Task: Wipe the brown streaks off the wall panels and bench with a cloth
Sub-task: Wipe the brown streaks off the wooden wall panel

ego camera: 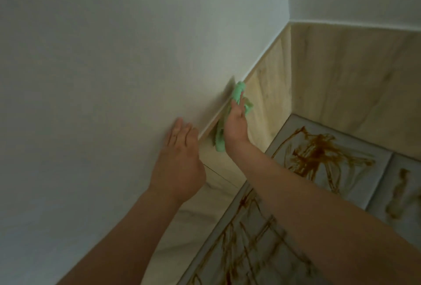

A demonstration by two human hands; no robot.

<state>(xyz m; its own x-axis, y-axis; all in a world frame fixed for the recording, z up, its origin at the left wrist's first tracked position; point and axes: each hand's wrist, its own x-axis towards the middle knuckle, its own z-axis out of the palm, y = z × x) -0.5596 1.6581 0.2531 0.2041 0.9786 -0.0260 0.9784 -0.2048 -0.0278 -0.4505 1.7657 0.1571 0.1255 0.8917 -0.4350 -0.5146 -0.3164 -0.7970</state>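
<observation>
The white wall (114,56) fills everything above and left of your fingers. Pale wood-look wall panels (353,75) run beneath its trim and turn a corner beyond your right fingers. Below and right of them, the bench (360,180) has grey cushions smeared with brown streaks (316,152). Your left hand (180,159) lies flat on the wall, fingers straight. Your right hand (235,122) grips the green cloth (238,91), pressing it to the panel just under the trim.

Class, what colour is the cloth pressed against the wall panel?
Light green; the cloth shows best in the head view.
</observation>
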